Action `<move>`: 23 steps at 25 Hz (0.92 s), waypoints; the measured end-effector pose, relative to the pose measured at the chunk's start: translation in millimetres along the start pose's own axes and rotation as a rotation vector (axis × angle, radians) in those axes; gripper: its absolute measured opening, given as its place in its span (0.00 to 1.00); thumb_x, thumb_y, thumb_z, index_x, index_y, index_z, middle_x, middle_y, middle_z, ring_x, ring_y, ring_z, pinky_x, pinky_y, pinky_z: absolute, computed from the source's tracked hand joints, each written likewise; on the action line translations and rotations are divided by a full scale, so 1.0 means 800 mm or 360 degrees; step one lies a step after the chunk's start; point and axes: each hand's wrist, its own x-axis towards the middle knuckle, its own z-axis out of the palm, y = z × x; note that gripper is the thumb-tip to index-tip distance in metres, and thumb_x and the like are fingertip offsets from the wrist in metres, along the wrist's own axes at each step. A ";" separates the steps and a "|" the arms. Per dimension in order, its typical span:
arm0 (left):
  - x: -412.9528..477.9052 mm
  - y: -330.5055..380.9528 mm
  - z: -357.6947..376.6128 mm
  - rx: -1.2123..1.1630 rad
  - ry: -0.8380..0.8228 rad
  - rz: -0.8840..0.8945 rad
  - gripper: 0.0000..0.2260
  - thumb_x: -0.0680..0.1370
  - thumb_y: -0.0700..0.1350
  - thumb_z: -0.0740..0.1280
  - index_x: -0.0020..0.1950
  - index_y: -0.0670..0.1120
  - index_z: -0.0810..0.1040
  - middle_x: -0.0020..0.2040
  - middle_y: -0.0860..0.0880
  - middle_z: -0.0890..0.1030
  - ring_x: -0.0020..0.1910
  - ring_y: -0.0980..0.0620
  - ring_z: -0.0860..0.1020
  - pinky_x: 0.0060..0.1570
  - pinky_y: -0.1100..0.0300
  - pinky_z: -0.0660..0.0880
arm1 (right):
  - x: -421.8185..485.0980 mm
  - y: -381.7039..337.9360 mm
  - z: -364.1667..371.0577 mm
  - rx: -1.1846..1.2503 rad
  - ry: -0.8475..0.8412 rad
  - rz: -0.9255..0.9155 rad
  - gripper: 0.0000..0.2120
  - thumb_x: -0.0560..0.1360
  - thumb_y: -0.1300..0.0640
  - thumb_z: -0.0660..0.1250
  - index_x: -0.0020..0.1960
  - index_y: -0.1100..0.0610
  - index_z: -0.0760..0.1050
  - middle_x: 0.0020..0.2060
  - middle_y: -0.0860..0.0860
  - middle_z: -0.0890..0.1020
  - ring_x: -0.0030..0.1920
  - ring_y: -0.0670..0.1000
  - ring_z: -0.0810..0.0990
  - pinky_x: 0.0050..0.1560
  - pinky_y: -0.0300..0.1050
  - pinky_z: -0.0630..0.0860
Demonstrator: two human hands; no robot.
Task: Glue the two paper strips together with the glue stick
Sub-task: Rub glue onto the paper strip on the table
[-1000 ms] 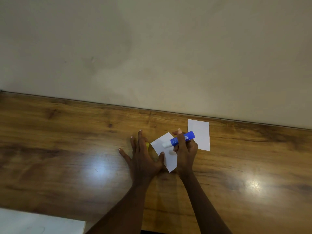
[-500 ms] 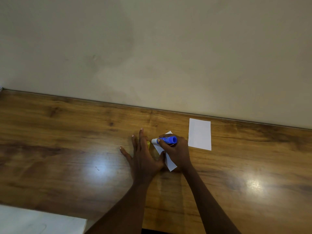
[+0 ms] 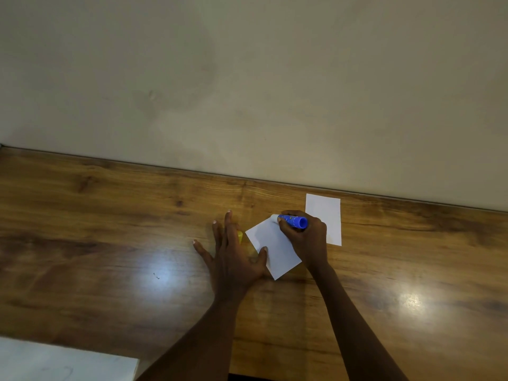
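Item: glossy brown wood-grain worktop, set against a plain beige wall.

Item: nearer white rectangular paper strip, lying skewed on the worktop, pinned by the thumb of your left hand. That hand lies flat, its fingers spread wide and holding nothing.

Item: blue plastic glue stick with a white tip, wrapped in the closed fingers of your right hand. The tip touches the strip's far corner, the barrel lying nearly level.

Item: second white rectangular paper strip, flat near the wall, just behind the right hand, untouched and apart from the first.

Item: small yellow object, mostly hidden under your left hand; possibly the glue cap, but you cannot tell.

Status: gluing is under way on the first strip. How much glue is down cannot be seen. Left, by my reading: finish the coat, lay the second strip over it, press.

Change: half a second ago the stick sat at the strip's left edge beside your left hand; it has since swept right to the far corner. A second ago it was over the strip's middle. Left hand and second strip are unchanged.
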 end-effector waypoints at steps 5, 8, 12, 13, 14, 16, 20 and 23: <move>0.001 -0.001 0.003 -0.0013 0.0008 0.0010 0.47 0.67 0.62 0.66 0.73 0.50 0.39 0.75 0.46 0.58 0.71 0.53 0.39 0.58 0.47 0.19 | 0.003 0.001 -0.001 -0.0028 0.0011 -0.0009 0.11 0.71 0.58 0.68 0.52 0.61 0.77 0.47 0.59 0.83 0.38 0.49 0.74 0.39 0.29 0.66; 0.000 -0.001 0.004 -0.0009 0.0018 0.0015 0.47 0.67 0.62 0.66 0.73 0.50 0.40 0.75 0.46 0.59 0.71 0.53 0.39 0.59 0.46 0.20 | -0.001 -0.003 -0.003 0.0109 0.0148 0.0021 0.11 0.72 0.59 0.67 0.53 0.61 0.76 0.46 0.59 0.82 0.38 0.48 0.75 0.39 0.27 0.67; 0.001 -0.001 0.004 -0.0006 0.0046 0.0004 0.46 0.67 0.62 0.66 0.74 0.49 0.42 0.74 0.46 0.60 0.71 0.52 0.40 0.62 0.42 0.24 | -0.022 -0.009 -0.005 0.0312 0.0412 -0.0039 0.14 0.71 0.63 0.67 0.57 0.63 0.74 0.44 0.55 0.80 0.39 0.46 0.76 0.40 0.21 0.70; 0.000 -0.001 0.004 -0.0002 0.0038 0.0005 0.46 0.67 0.62 0.66 0.74 0.49 0.42 0.75 0.46 0.60 0.71 0.51 0.40 0.63 0.41 0.25 | -0.029 -0.009 -0.004 0.0239 0.0341 -0.0060 0.15 0.71 0.63 0.67 0.57 0.63 0.74 0.45 0.57 0.81 0.40 0.48 0.77 0.42 0.24 0.70; -0.001 -0.001 0.004 0.0003 0.0030 0.0005 0.46 0.67 0.62 0.66 0.74 0.49 0.41 0.75 0.46 0.60 0.72 0.51 0.40 0.63 0.40 0.26 | -0.035 -0.009 -0.002 0.0124 0.0227 -0.0079 0.15 0.71 0.64 0.67 0.57 0.63 0.74 0.47 0.59 0.82 0.42 0.52 0.79 0.45 0.28 0.71; -0.001 -0.001 0.003 0.0010 0.0018 -0.0005 0.46 0.67 0.61 0.66 0.74 0.49 0.41 0.75 0.46 0.60 0.74 0.49 0.43 0.63 0.40 0.26 | -0.045 -0.009 0.002 -0.0194 -0.0060 -0.0096 0.17 0.70 0.64 0.68 0.59 0.60 0.72 0.54 0.60 0.80 0.50 0.57 0.79 0.51 0.40 0.72; 0.001 0.000 0.001 -0.0004 -0.0009 -0.0027 0.46 0.68 0.62 0.66 0.74 0.49 0.40 0.75 0.45 0.59 0.75 0.46 0.45 0.64 0.40 0.27 | -0.053 -0.008 0.010 -0.0599 -0.0370 -0.0159 0.23 0.72 0.64 0.65 0.65 0.56 0.64 0.63 0.56 0.74 0.60 0.55 0.73 0.60 0.46 0.72; 0.000 -0.001 -0.001 -0.0080 -0.0004 -0.0022 0.41 0.71 0.60 0.64 0.74 0.49 0.42 0.74 0.45 0.61 0.75 0.46 0.46 0.66 0.39 0.29 | -0.056 -0.011 0.015 -0.0713 -0.0446 -0.0211 0.27 0.71 0.65 0.65 0.67 0.55 0.61 0.65 0.58 0.71 0.63 0.56 0.71 0.62 0.48 0.72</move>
